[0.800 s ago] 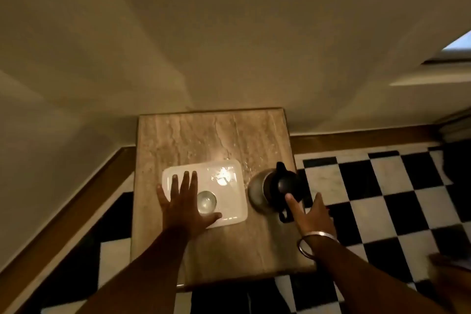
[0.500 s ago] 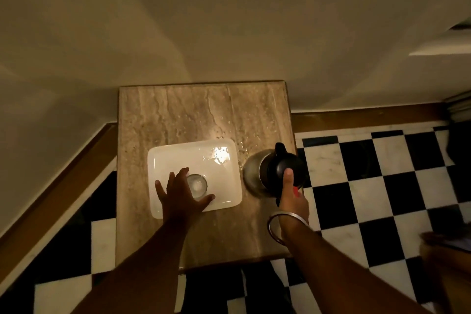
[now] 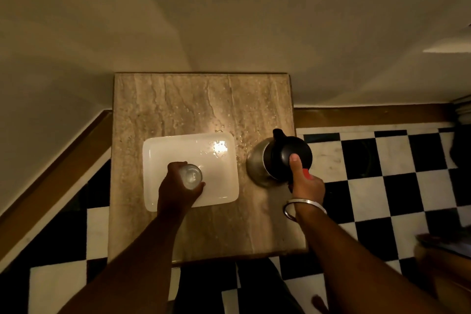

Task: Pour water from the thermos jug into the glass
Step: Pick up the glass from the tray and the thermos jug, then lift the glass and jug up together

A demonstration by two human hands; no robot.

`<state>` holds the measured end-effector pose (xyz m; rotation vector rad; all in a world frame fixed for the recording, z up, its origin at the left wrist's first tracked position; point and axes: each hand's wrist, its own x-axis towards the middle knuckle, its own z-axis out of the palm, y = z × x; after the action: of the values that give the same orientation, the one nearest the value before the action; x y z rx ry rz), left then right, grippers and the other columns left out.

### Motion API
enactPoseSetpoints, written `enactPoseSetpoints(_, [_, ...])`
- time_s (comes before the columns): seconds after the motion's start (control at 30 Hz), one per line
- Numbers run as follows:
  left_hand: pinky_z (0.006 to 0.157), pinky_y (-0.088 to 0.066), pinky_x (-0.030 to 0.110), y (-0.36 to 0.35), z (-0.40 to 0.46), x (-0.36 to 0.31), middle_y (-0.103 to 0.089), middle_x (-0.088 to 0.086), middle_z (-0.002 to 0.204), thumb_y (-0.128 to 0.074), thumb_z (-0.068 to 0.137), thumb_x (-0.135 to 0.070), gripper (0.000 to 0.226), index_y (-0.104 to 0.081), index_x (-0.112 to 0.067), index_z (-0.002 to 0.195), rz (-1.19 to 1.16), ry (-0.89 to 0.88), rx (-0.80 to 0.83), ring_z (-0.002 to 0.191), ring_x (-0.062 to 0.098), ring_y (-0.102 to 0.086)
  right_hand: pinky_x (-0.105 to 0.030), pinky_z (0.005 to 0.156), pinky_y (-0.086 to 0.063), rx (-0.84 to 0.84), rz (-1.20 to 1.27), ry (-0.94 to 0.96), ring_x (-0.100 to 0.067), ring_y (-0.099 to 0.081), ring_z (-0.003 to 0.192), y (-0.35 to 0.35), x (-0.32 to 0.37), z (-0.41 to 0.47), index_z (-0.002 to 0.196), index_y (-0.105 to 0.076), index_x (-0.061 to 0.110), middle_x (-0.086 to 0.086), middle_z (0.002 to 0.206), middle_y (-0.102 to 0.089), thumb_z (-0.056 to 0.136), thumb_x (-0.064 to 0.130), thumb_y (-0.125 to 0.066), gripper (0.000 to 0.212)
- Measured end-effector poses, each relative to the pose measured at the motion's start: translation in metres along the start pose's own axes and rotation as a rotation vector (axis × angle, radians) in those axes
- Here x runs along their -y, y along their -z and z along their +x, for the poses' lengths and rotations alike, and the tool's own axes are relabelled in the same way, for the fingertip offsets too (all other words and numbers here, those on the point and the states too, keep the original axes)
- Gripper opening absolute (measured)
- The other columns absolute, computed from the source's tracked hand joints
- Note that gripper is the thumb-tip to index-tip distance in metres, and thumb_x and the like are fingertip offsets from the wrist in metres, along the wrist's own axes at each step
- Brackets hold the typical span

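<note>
The thermos jug point(image 3: 277, 158) stands upright near the desk's right edge, its dark lid and spout pointing away from the person. The right hand point(image 3: 305, 183) is clamped on the handle at the jug's near side, thumb laid forward over the lid beside a red tab. To the left of that hand, apart from the jug, the glass point(image 3: 191, 175) stands upright in the near part of a white tray point(image 3: 221, 186), and the left hand point(image 3: 178, 188) is wrapped round it from the near side, fingers closed on its wall. Whether the glass holds any water cannot be told.

The step in hand looks like the lift before pouring. It would go best by raising the jug straight up with a firm wrist, carrying the spout leftward over the glass's mouth, and only then tipping slowly; the left hand should keep the glass planted on the tray, so drips land there. The desk point(image 3: 198, 232) beyond the tray already looks wet, so a slip is possible.

Against the earlier pictures, the left hand, which lay flat with spread fingers beside the glass, now grips it, and the right hand, which was only reaching for the handle, now holds it.
</note>
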<state>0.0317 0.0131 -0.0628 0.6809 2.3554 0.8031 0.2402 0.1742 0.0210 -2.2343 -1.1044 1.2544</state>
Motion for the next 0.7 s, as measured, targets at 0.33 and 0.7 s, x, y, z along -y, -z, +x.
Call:
enactPoseSetpoints(0.33, [0.089,-0.055,0.043,0.056,-0.007,-0.071,-0.056,0.001,0.120,-0.093,0.057,-0.029,0.078,-0.047,-0.028,0.121,-0.079,-0.135,-0.155,0.103,0.016,-0.057,-0.031,0.047,-0.042,0.284,-0.395,0.471,-0.018,-0.047,0.040,0.054,0.069,-0.014,0.045,-0.050,0.014,-0.001,0.040,-0.048,0.060,0.064,-0.073,0.056])
enactPoseSetpoints(0.7, [0.095,-0.045,0.018,0.144,-0.068,-0.173,-0.059,-0.012,0.121,-0.081,0.060,-0.034,0.074,-0.049,-0.036,0.127,-0.330,-0.236,-0.153,0.114,0.003,-0.055,-0.031,0.045,-0.041,0.498,-0.584,0.856,-0.012,-0.044,0.037,0.136,0.216,-0.139,0.045,-0.050,0.017,0.004,0.037,-0.042,0.044,0.085,-0.058,0.068])
